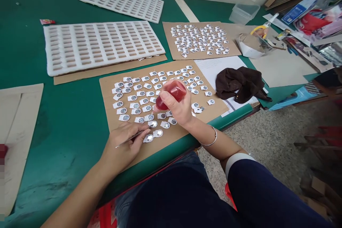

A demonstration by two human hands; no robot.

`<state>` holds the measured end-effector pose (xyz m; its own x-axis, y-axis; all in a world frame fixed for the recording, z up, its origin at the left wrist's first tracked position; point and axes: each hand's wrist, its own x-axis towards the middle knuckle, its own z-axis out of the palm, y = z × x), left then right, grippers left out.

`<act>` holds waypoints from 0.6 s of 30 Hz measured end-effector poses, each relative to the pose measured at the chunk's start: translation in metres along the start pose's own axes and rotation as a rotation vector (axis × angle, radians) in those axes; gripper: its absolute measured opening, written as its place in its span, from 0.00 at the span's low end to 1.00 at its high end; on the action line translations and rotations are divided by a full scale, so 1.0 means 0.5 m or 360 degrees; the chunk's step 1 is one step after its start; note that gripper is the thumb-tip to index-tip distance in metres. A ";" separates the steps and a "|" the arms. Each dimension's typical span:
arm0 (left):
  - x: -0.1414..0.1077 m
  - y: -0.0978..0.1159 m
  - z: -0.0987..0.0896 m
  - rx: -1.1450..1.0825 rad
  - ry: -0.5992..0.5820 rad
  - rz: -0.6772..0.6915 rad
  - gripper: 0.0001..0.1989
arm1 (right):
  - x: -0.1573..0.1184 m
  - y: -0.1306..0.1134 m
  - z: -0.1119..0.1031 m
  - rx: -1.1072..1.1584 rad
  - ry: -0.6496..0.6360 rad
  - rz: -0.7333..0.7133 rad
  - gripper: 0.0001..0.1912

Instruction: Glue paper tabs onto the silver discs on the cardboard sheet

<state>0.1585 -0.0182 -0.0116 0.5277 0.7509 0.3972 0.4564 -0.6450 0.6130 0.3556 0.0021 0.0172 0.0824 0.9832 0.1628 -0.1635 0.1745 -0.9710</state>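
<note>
My right hand (180, 103) is wrapped round a red squeeze bottle (173, 94), tilted with its narrow tip low and to the left. Thin metal tweezers (133, 136) are pinched in my left hand (124, 144), their point at a small white piece with a round metallic face (153, 124). Beneath both hands lies a brown cardboard sheet (109, 94) bearing rows of several such pieces. Two of them (158, 133) lie close by my left fingertips, near the front edge of the sheet.
A white slotted foam tray (104, 46) lies at the back left, a second one (123, 0) behind it. Another cardboard sheet (171, 51) holds more pieces. Dark cloth (239, 83), a clear box (243, 13) and yellow-handled scissors (259, 30) are on the right.
</note>
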 end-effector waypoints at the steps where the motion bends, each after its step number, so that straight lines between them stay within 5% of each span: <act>1: 0.000 0.000 0.000 -0.0008 0.0002 0.0023 0.06 | -0.001 0.000 0.000 -0.0014 -0.0004 0.0010 0.16; 9: 0.002 0.021 0.009 0.0058 -0.0037 0.0362 0.09 | -0.003 0.012 0.006 -0.0250 -0.0012 -0.0055 0.16; 18: -0.023 0.052 0.037 0.0749 -0.0071 0.0703 0.12 | -0.003 0.024 0.012 -0.0702 -0.0226 -0.0151 0.16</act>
<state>0.1776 -0.0460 -0.0130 0.7623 0.4002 0.5087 0.4494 -0.8929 0.0291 0.3476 0.0032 0.0062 -0.0638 0.9670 0.2466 0.2739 0.2546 -0.9274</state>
